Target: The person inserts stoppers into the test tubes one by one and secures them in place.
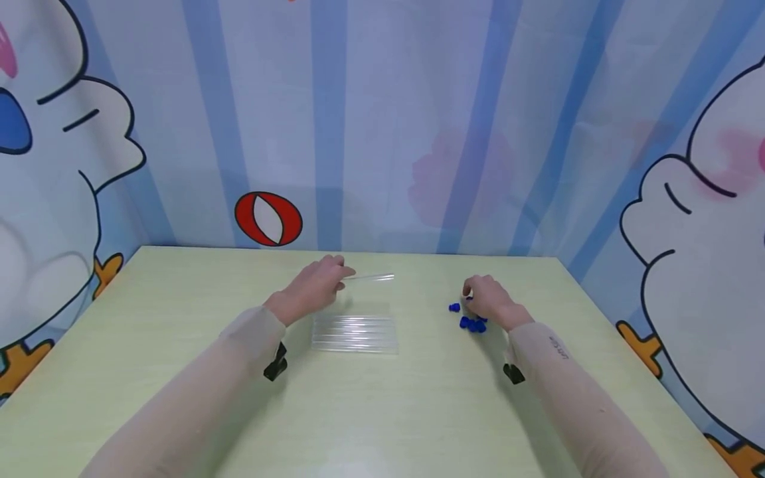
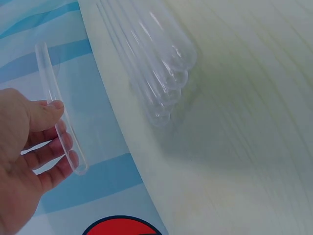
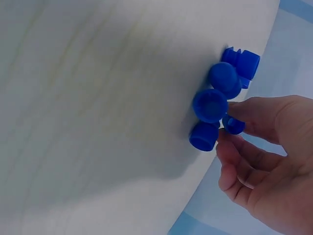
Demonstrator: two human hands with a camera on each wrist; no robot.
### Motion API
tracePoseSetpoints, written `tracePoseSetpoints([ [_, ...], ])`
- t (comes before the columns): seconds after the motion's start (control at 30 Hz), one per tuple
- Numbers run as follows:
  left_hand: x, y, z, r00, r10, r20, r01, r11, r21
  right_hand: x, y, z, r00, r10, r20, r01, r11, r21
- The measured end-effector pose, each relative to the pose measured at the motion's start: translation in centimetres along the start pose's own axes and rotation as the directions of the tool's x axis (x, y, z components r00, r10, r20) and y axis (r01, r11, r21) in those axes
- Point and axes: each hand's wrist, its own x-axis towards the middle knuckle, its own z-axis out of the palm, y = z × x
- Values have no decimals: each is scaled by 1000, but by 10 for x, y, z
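Note:
My left hand (image 1: 313, 285) holds a clear test tube (image 1: 378, 277) above the table's far side. In the left wrist view, the thumb lies on one side of that tube (image 2: 51, 83) and the fingers curl behind it. Side by side below the hand lie several more clear test tubes (image 1: 354, 335), their rounded ends showing in the left wrist view. Over on the right, my right hand (image 1: 493, 302) bends down to a group of blue caps (image 1: 472, 324). Its thumb and forefinger pinch a small blue cap (image 3: 234, 125), close behind the other caps (image 3: 210, 105).
The pale table (image 1: 370, 411) ends at the back against a striped blue curtain (image 1: 382, 119) printed with cartoon figures and a red ball. One blue cap (image 1: 455, 307) lies a little left of the group. Black straps or clips hang under both sleeves.

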Motion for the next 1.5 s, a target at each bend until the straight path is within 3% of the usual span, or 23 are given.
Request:
tracePoseSetpoints([
  [0.37, -1, -2, -1, 1000, 10, -15, -10, 1000, -1, 0, -6, -14, 988, -92, -124, 100, 993, 61],
  [0.8, -1, -3, 2, 999, 19, -26, -19, 1000, 19, -3, -9, -18, 994, -35, -102, 44, 995, 94],
  [1.5, -1, -2, 3, 1000, 17, -21, -16, 1000, 9, -3, -24, -27, 979, -124, -161, 138, 988, 74],
])
